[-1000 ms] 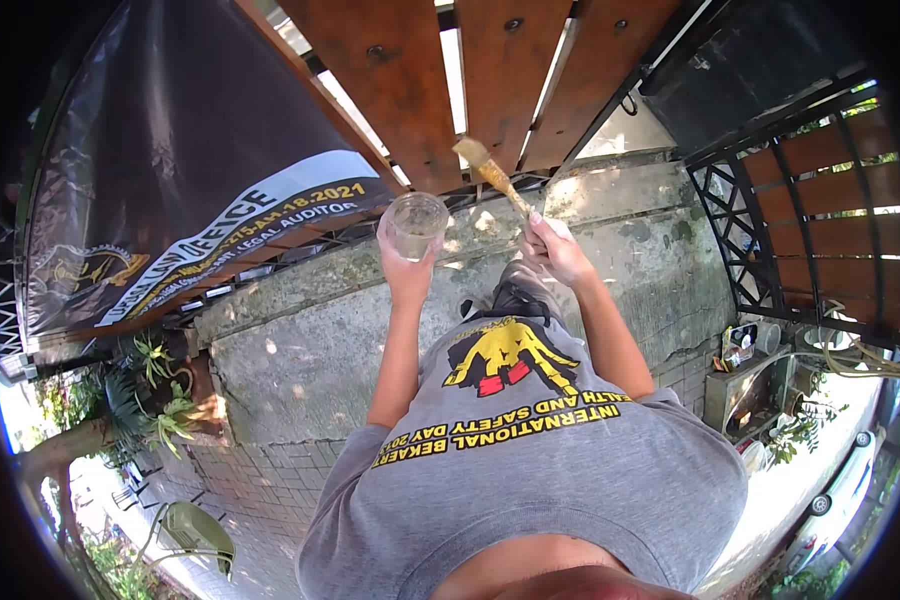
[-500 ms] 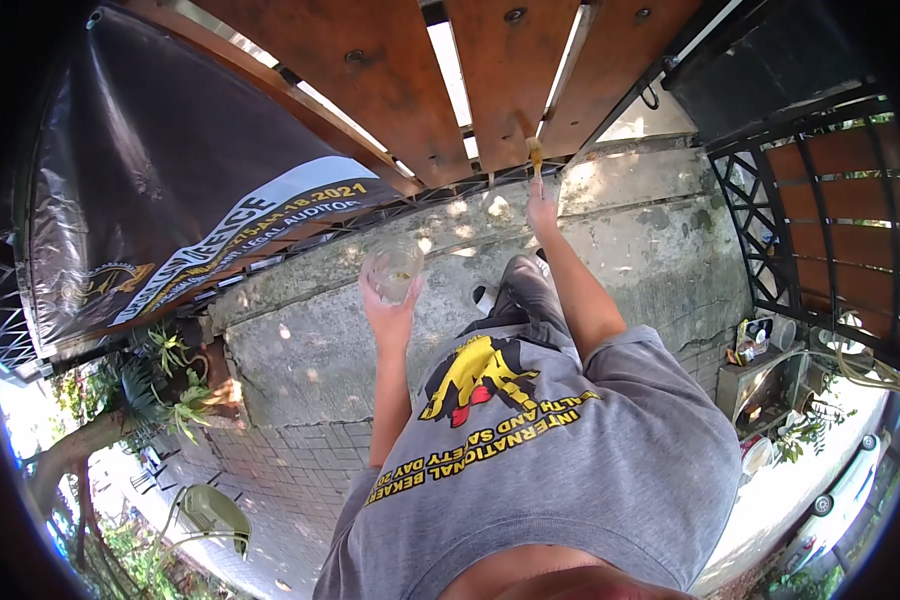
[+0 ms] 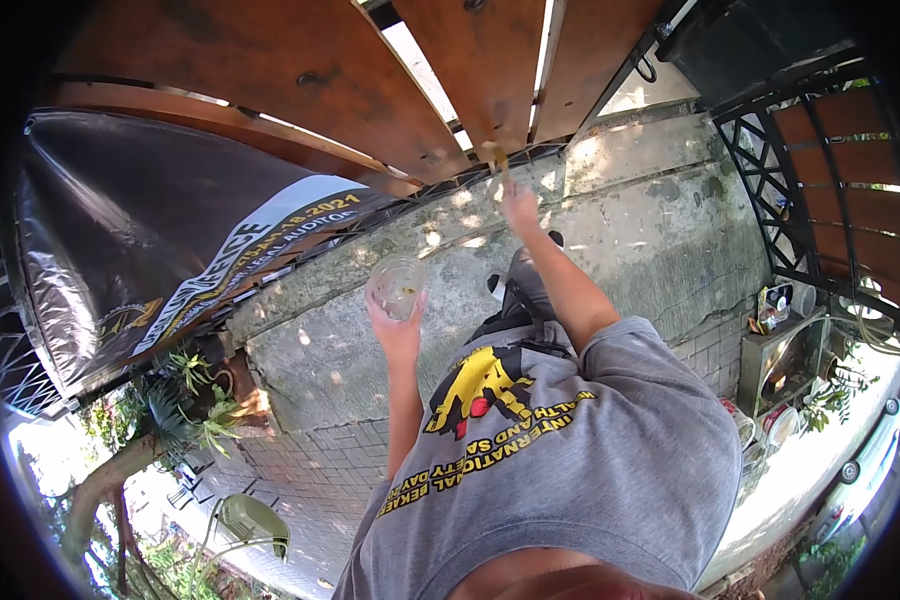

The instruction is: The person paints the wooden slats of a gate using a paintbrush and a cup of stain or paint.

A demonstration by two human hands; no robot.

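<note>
My left hand (image 3: 397,333) is closed around a clear plastic container (image 3: 398,277) with a little yellowish stuff visible inside. My right hand (image 3: 519,208) grips the handle of a paintbrush (image 3: 498,163), reaching forward at arm's length. The light bristle end overlaps the lower end of a brown wooden slat (image 3: 485,85) in this view. Bright gaps separate this slat from its neighbours.
A dark printed banner (image 3: 170,220) hangs on the left. Beneath me runs a concrete strip (image 3: 315,350) bordering grey pavers (image 3: 315,455). Potted plants (image 3: 195,400) and a green chair (image 3: 255,525) stand lower left; a slatted black-framed gate (image 3: 830,190) is at right.
My right hand and the paintbrush have shifted left to the lower end of the slat. My left hand still holds the container. The whole view has turned slightly.
</note>
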